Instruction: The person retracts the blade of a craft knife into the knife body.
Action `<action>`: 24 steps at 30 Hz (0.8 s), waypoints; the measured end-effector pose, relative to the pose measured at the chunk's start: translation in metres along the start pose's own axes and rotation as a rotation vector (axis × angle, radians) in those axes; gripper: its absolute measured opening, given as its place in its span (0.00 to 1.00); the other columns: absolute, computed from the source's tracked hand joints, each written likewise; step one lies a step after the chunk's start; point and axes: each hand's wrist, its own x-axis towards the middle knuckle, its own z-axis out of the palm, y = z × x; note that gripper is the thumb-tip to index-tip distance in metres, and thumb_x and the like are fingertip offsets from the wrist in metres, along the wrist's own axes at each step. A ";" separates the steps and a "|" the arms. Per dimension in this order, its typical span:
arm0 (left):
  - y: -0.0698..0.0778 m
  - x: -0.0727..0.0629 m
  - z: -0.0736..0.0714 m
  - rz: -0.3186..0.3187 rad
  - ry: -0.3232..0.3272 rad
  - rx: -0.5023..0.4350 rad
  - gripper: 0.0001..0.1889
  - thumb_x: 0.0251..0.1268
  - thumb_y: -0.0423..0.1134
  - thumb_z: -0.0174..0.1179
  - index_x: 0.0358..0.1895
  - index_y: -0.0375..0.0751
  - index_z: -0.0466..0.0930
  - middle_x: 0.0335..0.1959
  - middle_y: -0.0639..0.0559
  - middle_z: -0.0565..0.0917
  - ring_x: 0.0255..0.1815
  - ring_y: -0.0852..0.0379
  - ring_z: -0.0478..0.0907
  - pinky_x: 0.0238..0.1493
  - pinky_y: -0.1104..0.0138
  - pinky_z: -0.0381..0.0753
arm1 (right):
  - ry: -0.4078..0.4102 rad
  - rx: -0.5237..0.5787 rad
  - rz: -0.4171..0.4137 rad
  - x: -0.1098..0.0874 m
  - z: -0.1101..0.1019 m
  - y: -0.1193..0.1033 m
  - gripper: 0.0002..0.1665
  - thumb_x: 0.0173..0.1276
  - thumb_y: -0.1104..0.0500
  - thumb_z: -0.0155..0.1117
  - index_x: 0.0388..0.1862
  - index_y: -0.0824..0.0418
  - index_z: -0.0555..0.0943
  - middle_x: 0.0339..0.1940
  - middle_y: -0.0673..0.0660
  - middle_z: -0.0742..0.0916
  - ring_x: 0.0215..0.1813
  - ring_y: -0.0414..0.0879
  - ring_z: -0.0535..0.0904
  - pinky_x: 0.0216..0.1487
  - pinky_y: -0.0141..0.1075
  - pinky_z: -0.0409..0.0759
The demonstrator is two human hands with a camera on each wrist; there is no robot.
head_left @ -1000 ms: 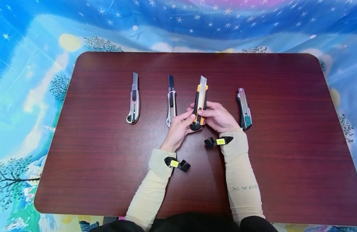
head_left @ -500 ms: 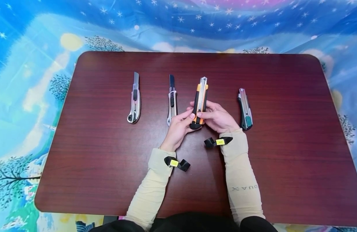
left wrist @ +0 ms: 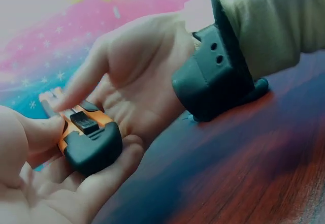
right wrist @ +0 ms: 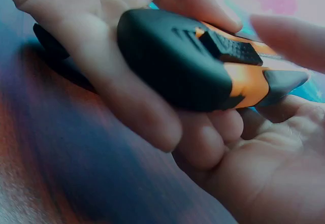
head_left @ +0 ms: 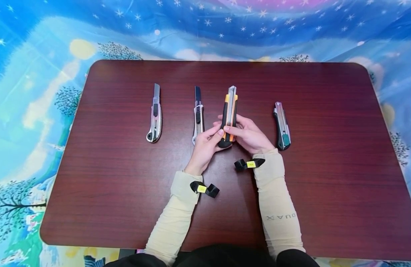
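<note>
An orange-and-black utility knife [head_left: 229, 116] is held in both hands above the table, its metal front end away from me. Fingers of my left hand [head_left: 204, 150] lie under the knife's black butt while the thumb grips its left side. From the right, my right hand [head_left: 250, 136] pinches the body, its fingers partly hidden behind the handle. On the top face a ridged black slider [left wrist: 85, 123] shows in the left wrist view. The right thumb [right wrist: 294, 38] hangs over the metal channel, just forward of the slider; whether it touches is unclear.
Left of my hands lie a silver utility knife [head_left: 154, 115] and a grey one with a dark blade [head_left: 198, 113]. A black-and-green utility knife [head_left: 282, 126] lies to the right. All rest on the dark red table [head_left: 108, 185]. A blue patterned cloth [head_left: 192, 29] hangs behind.
The slanted blade tip that stuck out a second ago has slid back toward the metal sleeve. The right thumb has moved slightly left, and the knife shifted a little left and away from me.
</note>
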 end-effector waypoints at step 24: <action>-0.003 -0.002 0.001 0.128 0.097 0.271 0.21 0.61 0.31 0.65 0.59 0.33 0.77 0.51 0.35 0.84 0.39 0.70 0.81 0.37 0.76 0.82 | 0.313 -0.662 -0.018 -0.009 0.012 -0.013 0.27 0.63 0.50 0.69 0.53 0.63 0.73 0.42 0.59 0.84 0.38 0.42 0.82 0.36 0.28 0.79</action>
